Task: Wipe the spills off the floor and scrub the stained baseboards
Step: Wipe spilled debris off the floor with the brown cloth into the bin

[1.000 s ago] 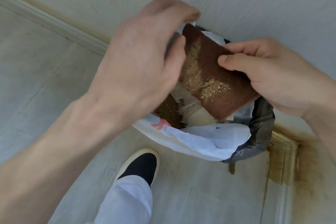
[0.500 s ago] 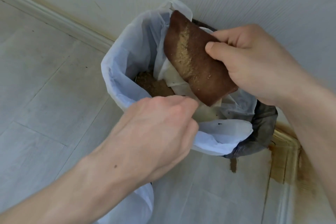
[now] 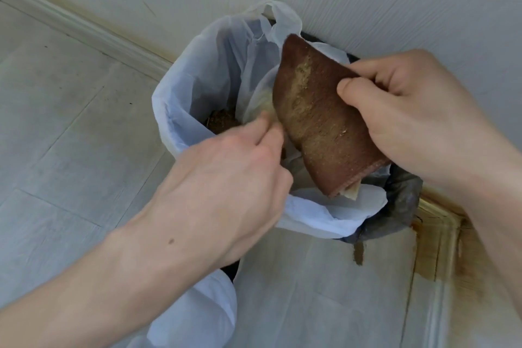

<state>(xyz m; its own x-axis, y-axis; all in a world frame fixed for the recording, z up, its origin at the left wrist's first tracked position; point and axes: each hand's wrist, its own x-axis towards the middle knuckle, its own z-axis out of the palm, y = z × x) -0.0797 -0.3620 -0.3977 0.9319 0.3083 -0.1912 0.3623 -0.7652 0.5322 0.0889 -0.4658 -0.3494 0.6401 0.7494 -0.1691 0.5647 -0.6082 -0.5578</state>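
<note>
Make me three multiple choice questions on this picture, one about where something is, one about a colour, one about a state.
1. Where is the pad?
A. Held over the bin
B. Flat on the floor
C. Pressed on the baseboard

2. What colour is the bin's inner bag?
A. Green
B. White
C. Red

3. What is the right hand doing?
A. Hanging open
B. Pressing flat on the wall
C. Gripping the pad

Answers:
1. A, the pad hangs above the open bag, off the floor.
2. B, the liner folded over the rim is white; a dark bag shows beneath it.
3. C, thumb and fingers pinch the pad's edge, while the left hand brushes its lower side with curled fingers.
</note>
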